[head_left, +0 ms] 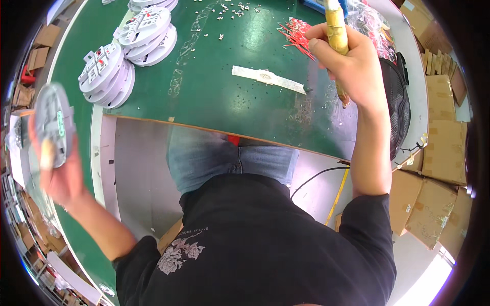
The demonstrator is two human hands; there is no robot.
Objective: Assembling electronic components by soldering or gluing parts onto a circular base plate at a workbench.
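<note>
Left hand (65, 176) is clasping a grey round housing (53, 122) left of stacked housings (139, 35), slippage risking a drop, right hand (357, 64) gripping a taped rod (336, 30).

Green worktable (214, 97) beside cardboard boxes (444, 150)

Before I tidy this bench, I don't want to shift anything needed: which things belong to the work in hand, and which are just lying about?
Likely part of the work:
gray round part, in the left hand
yellow-wrapped tool, in the right hand
stacked white round parts
red wires

Apparently just lying about:
whitish strip
black mesh item
cardboard boxes at right
</note>
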